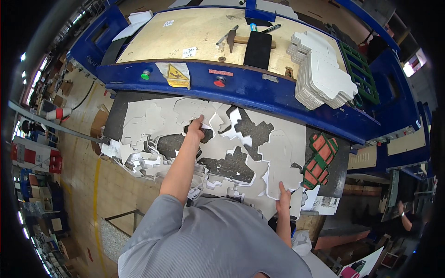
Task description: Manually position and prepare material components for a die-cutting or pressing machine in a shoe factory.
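Note:
My left hand reaches to the far part of a punched white cardboard sheet. Its fingers are closed at the edge of a cut-out hole, and the fingertips are partly hidden. Near the right side of the sheet, my right hand grips a cut cardboard blank, thumb on top and the other fingers out of sight beneath. Beside that blank lies a cutting die, green with reddish pads. Torn scrap strips bunch along the near left edge, and the dark bed shows through the holes.
Beyond the blue machine beam, with its red button and green button, a wooden top carries a hammer, a black phone and stacked blanks. A green frame stands far right. Another person is at right.

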Available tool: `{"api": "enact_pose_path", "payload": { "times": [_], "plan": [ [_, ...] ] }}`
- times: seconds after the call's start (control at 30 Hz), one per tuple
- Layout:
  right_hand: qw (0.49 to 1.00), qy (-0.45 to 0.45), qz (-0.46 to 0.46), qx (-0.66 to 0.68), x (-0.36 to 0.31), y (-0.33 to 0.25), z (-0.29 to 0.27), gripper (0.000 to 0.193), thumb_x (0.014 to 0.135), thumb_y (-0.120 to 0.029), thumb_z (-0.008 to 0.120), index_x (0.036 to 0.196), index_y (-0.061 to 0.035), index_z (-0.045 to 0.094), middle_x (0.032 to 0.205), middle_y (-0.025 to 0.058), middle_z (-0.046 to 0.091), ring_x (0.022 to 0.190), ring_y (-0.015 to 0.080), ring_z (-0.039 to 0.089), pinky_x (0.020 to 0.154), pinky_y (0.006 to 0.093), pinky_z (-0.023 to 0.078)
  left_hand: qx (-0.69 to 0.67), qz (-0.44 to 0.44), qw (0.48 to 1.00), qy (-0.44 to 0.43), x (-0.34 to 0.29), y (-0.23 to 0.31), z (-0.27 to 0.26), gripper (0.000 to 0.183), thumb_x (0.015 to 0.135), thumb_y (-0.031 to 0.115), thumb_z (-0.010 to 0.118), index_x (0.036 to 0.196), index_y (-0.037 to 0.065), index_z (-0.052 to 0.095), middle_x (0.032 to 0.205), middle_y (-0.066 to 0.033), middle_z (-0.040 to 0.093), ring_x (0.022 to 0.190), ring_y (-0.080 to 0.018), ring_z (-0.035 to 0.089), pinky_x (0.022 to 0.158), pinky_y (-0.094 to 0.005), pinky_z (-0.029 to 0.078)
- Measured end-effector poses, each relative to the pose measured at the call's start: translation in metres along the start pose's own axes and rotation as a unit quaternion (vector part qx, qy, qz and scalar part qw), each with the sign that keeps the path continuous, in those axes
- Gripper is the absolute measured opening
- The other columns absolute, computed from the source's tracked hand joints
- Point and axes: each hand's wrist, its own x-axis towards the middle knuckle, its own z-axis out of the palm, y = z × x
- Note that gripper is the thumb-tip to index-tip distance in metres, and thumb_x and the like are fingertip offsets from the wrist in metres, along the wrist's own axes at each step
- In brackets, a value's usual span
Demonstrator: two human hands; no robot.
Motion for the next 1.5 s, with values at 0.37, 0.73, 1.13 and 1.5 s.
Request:
{"api": "enact_pose_path", "payload": {
  "times": [0.37,0.73,1.13,1.5],
  "plan": [
    [0.994,-0.044,0.006,0.1,-0.023,-0.029,0.027,0.04,0.091,-0.016,0.06,0.126,-0.0012,0.047,0.12,0.0086,0.057,0.108,0.0228,0.057,0.094,0.0353,0.045,0.048,0.016,0.989,-0.137,-0.066,-0.025,-0.058,0.016,0.092,0.01,0.058,0.106,0.004,0.054,0.102,-0.0068,0.063,0.095,-0.0185,0.063,0.088,-0.036,0.051],
    [0.957,-0.21,-0.192,0.056,-0.086,-0.054,0.131,0.057,0.091,-0.027,0.059,0.138,-0.0057,0.034,0.127,0.0081,0.052,0.111,0.0224,0.055,0.095,0.0406,0.045,0.071,0.168,0.962,-0.203,-0.152,0.012,-0.04,0.027,0.088,0.005,0.062,0.113,0.0,0.053,0.106,-0.0069,0.065,0.096,-0.011,0.058,0.087,-0.0247,0.042],
    [0.916,-0.062,-0.263,-0.297,-0.101,-0.058,0.341,0.035,0.081,-0.027,0.074,0.092,0.0048,0.062,0.086,0.0083,0.065,0.078,0.0122,0.057,0.071,0.0255,0.046,0.039,0.145,0.912,-0.381,-0.149,0.046,-0.056,0.029,0.092,0.016,0.061,0.112,-0.003,0.053,0.101,-0.0037,0.063,0.088,-0.0049,0.053,0.079,-0.0202,0.041],
    [0.862,-0.04,-0.348,-0.367,-0.108,-0.039,0.338,0.032,0.083,-0.024,0.073,0.089,0.006,0.063,0.087,0.0094,0.064,0.082,0.0125,0.056,0.074,0.0258,0.045,-0.159,-0.123,0.933,-0.3,-0.161,0.037,-0.055,0.054,0.096,0.054,0.037,0.121,0.008,0.05,0.112,-0.0018,0.061,0.099,-0.012,0.055,0.084,-0.0286,0.04]
  ]
}}
